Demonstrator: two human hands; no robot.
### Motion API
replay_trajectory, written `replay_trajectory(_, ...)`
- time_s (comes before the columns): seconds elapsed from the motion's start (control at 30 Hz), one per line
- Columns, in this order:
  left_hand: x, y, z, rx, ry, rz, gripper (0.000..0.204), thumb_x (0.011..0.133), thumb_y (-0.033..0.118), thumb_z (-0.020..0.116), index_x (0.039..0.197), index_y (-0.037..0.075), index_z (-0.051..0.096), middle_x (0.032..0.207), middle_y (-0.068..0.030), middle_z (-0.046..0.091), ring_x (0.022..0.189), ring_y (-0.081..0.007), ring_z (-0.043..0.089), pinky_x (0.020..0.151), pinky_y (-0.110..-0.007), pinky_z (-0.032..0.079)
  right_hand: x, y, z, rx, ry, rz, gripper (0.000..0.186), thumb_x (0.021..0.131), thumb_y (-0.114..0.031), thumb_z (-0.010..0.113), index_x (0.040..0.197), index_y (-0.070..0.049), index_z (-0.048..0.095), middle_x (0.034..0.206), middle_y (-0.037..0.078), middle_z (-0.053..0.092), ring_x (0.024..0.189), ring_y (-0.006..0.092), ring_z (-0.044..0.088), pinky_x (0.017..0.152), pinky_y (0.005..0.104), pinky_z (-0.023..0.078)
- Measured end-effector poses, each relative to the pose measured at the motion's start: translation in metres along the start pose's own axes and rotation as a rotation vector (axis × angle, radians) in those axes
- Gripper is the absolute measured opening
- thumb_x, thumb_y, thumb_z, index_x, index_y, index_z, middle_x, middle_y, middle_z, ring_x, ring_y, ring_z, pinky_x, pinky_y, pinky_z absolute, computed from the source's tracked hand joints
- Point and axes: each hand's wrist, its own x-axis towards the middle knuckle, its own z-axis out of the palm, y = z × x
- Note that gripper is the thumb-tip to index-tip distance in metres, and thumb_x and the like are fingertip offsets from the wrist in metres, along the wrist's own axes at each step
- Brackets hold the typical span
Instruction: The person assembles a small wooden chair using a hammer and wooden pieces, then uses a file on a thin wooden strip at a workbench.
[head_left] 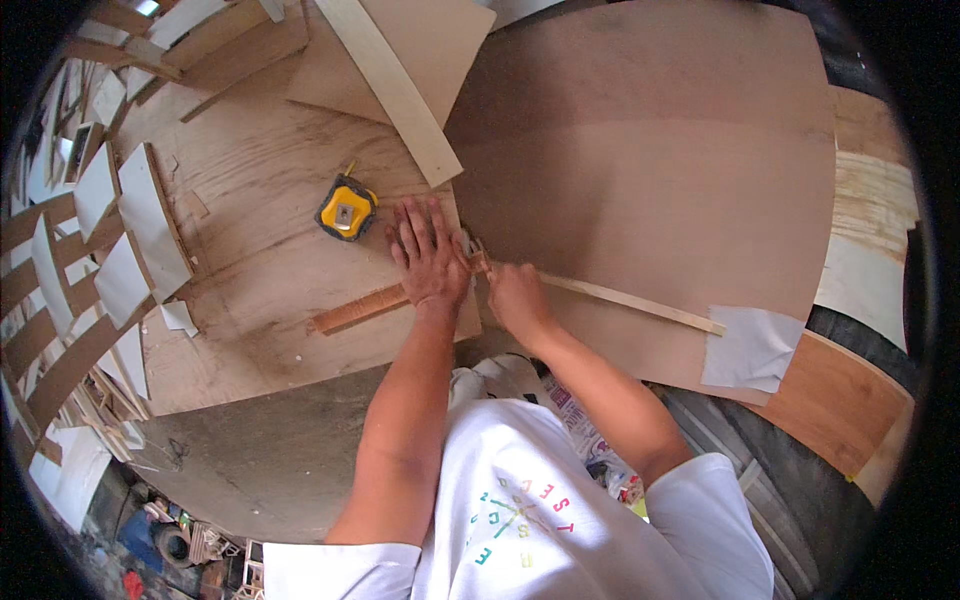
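Note:
My left hand [433, 255] lies flat on the plywood tabletop [260, 250], its fingers stretched forward. Under its wrist passes a reddish-brown wood strip [360, 310], which seems to run on toward my other hand. Just past the table's right edge, my right hand [520, 305] is closed beside the left thumb. A small brown and dark object [478, 258] shows at its fingertips; its kind, and what the fist holds, cannot be made out. Left of my left hand sits a yellow and black tape measure [345, 209].
A pale board [395, 90] slants across the table's far side. To the right, a large brown sheet [650, 170] carries a thin pale strip [640, 305] and a grey cloth-like piece [755, 345]. White-faced offcuts [155, 220] crowd the left edge.

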Motion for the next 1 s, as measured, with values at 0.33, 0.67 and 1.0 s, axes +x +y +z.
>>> replay_trajectory(0.33, 0.000, -0.001, -0.004, -0.034, 0.068, 0.016, 0.073, 0.105, 0.035, 0.048, 0.167, 0.012, 0.018, 0.174, -0.0187, 0.008, 0.161, -0.0361, 0.008, 0.129, -0.057, 0.008, -0.005, 0.004, 0.006, 0.113, 0.072, 0.080, 0.022, 0.095, -0.009, 0.061, 0.092, 0.009, 0.074, 0.089, 0.036, 0.067, 0.088, 0.0530, 0.066, 0.083, 0.0601, 0.052)
replay_trajectory(0.67, -0.003, 0.002, -0.002, -0.003, -0.003, 0.006, 0.073, 0.106, 0.036, 0.045, 0.168, 0.011, 0.014, 0.174, -0.0185, 0.005, 0.161, -0.0351, 0.004, 0.130, -0.055, 0.004, 0.007, 0.012, 0.023, 0.019, 0.123, 0.066, 0.019, 0.092, -0.008, 0.062, 0.087, 0.005, 0.075, 0.086, 0.032, 0.069, 0.083, 0.0519, 0.068, 0.078, 0.0557, 0.054)
replay_trajectory(1.0, 0.000, 0.001, -0.002, 0.000, -0.004, -0.005, 0.077, 0.108, 0.042, 0.044, 0.168, 0.014, 0.005, 0.175, -0.0163, 0.002, 0.161, -0.0381, 0.002, 0.129, -0.057, 0.004, 0.002, -0.006, -0.005, 0.142, -0.195, 0.287, 0.028, 0.095, -0.013, 0.065, 0.119, 0.001, 0.073, 0.109, 0.032, 0.070, 0.123, 0.0510, 0.057, 0.108, 0.0519, 0.043)
